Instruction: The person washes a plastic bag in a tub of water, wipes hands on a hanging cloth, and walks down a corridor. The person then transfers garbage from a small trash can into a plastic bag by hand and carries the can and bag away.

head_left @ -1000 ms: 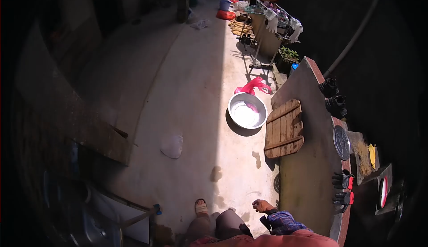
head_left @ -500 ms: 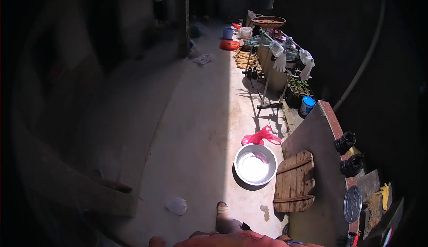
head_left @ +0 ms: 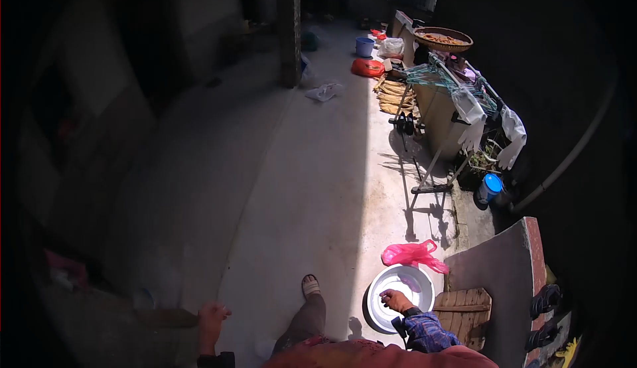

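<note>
My right hand (head_left: 397, 300) hangs over a white-silver metal basin (head_left: 372, 317) on the sunlit floor. Its fingers are loosely bent and a little apart, and nothing shows in them. In the basin lies a pinkish item (head_left: 411, 283) that I cannot name. A pink plastic bag (head_left: 415, 254) lies just behind the rim. My left hand (head_left: 212, 316) is out to the side over the shaded floor, fingers half curled, with no object visible in it. Between the hands, one sandalled foot (head_left: 310, 285) is on the concrete.
A wooden slatted board (head_left: 464, 311) lies right of the basin, beside a low wall (head_left: 494, 255). Beyond stand a drying rack (head_left: 431, 189) with white gloves (head_left: 472, 119), a blue-lidded bucket (head_left: 490, 187) and a woven tray (head_left: 443, 39). A post (head_left: 288, 29) rises ahead.
The basin and pink bag now appear lower and further right in view. My right hand has come into view over the basin, and my left hand shows more fully.
</note>
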`<action>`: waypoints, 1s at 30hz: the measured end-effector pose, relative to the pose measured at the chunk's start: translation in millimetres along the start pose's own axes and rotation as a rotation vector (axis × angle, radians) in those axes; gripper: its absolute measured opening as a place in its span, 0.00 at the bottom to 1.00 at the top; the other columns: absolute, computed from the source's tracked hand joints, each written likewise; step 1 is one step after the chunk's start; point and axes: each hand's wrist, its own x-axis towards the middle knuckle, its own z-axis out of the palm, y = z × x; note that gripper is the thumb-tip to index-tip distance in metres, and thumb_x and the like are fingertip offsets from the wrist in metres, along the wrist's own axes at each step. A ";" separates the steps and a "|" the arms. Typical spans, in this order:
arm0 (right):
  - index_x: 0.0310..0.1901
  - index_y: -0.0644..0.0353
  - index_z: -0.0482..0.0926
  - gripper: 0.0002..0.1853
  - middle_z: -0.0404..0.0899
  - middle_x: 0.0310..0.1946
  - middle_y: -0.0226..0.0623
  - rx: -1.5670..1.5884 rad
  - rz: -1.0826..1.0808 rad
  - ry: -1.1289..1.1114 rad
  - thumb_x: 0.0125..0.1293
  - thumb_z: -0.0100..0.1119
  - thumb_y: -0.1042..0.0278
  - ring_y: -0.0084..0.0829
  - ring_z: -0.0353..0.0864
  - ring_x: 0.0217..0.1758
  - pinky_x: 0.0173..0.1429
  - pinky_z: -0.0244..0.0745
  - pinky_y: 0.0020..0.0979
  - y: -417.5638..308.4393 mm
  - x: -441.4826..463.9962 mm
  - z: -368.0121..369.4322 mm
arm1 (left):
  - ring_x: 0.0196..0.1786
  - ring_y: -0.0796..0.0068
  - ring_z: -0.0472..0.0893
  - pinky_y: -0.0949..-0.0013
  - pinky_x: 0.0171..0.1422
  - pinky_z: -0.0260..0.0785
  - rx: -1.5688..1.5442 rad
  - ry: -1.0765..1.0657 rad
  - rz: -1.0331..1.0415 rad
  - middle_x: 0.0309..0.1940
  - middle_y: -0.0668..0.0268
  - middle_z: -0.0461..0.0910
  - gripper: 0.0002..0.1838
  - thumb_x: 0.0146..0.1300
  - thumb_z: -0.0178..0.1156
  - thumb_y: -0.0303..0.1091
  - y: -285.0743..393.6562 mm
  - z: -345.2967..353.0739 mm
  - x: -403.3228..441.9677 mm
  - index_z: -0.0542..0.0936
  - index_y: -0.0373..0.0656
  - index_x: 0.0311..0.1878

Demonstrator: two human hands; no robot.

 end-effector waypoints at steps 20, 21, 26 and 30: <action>0.52 0.63 0.78 0.14 0.84 0.35 0.41 0.208 0.681 -0.012 0.68 0.56 0.67 0.34 0.85 0.32 0.32 0.79 0.35 -82.8 235.0 -183.0 | 0.27 0.68 0.73 0.67 0.32 0.65 -0.986 -0.819 0.796 0.28 0.62 0.74 0.11 0.62 0.66 0.37 517.6 185.0 440.9 0.81 0.43 0.28; 0.52 0.63 0.78 0.14 0.84 0.35 0.42 0.210 0.647 0.021 0.68 0.56 0.67 0.33 0.85 0.32 0.32 0.79 0.35 -111.0 263.1 -196.6 | 0.29 0.67 0.73 0.66 0.34 0.66 -0.975 -0.897 0.741 0.27 0.62 0.73 0.11 0.65 0.64 0.39 524.6 184.8 465.5 0.79 0.45 0.28; 0.52 0.62 0.77 0.14 0.83 0.35 0.39 0.012 0.191 0.059 0.68 0.54 0.67 0.30 0.83 0.32 0.31 0.77 0.31 -383.7 403.9 -273.1 | 0.24 0.70 0.71 0.68 0.29 0.63 -1.302 -0.897 0.534 0.27 0.59 0.72 0.10 0.61 0.66 0.36 543.1 203.8 559.3 0.81 0.39 0.31; 0.54 0.60 0.76 0.14 0.82 0.38 0.37 -0.076 -0.052 -0.002 0.70 0.51 0.70 0.28 0.82 0.38 0.40 0.78 0.30 -527.0 548.6 -298.9 | 0.23 0.75 0.71 0.77 0.23 0.59 -1.782 -0.413 0.239 0.32 0.52 0.74 0.12 0.55 0.72 0.30 587.6 226.6 620.1 0.85 0.27 0.35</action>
